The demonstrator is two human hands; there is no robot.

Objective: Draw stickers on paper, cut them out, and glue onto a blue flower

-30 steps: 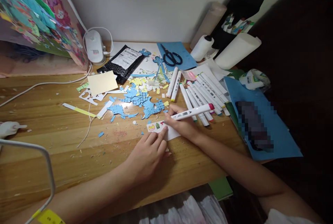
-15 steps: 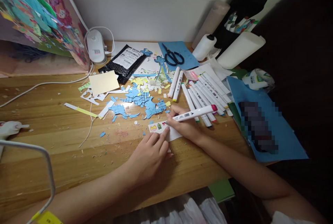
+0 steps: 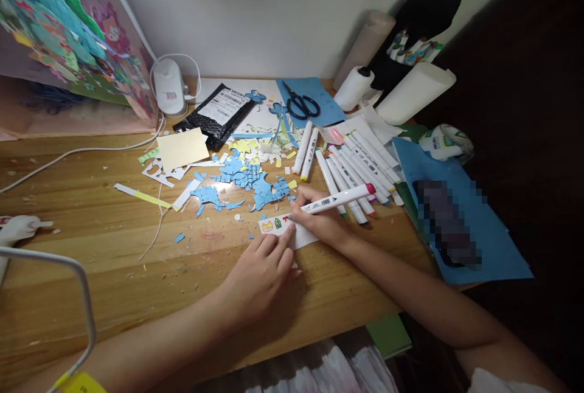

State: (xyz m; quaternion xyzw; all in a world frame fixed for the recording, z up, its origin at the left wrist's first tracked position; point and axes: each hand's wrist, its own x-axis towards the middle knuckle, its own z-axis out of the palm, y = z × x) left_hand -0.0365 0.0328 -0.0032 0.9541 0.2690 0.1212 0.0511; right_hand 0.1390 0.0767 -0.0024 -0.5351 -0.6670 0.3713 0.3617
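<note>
A small white paper strip (image 3: 278, 227) with tiny coloured drawings lies on the wooden desk (image 3: 114, 247). My left hand (image 3: 260, 274) rests on its near edge, fingers flat and together, pressing it down. My right hand (image 3: 319, 219) grips a white marker (image 3: 340, 198) with a red end cap, its tip touching a small red drawing on the strip. A row of several white markers (image 3: 360, 171) lies just beyond my right hand.
Blue and yellow paper scraps (image 3: 246, 177) litter the desk's middle. Black scissors (image 3: 298, 103) lie on blue paper at the back. Paper rolls (image 3: 413, 92), a black marker case (image 3: 410, 28), a white device (image 3: 168, 86) with a cable, a black packet (image 3: 216, 110) and a colourful collage board (image 3: 68, 46) stand around.
Both hands stay on the strip and the marker tip stays at the red drawing. Only the view has shifted slightly.
</note>
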